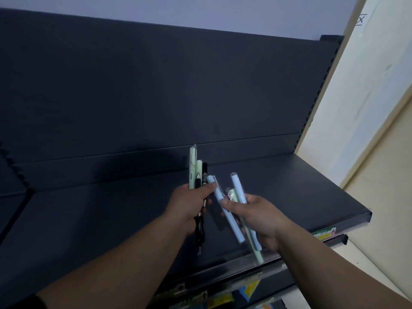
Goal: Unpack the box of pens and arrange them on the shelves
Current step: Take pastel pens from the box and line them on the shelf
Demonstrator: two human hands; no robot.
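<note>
Both hands are held over the dark shelf (107,210), at about 5 o'clock from frame centre. The left hand (189,205) has its fingers curled tight round a bundle of green and black pens (192,168). The bundle stands near upright, with its tops pointing to 12 o'clock and black ends hanging below the palm towards 6 o'clock. At 3 o'clock from it, close by, the right hand (262,214) grips two pale blue pens (238,189) and a pale green pen (256,253), which appear to be in clear sleeves. They are tilted, with tops towards 11 o'clock and lower ends towards 5 o'clock over the shelf's front edge. The left thumb lies just beside the upper end of the nearer blue pen; contact cannot be confirmed. A dark back panel (156,85) rises behind the shelf. Price labels (326,233) sit on the shelf edge at 4 o'clock. A cream wall (370,103) stands at 2 o'clock.
</note>
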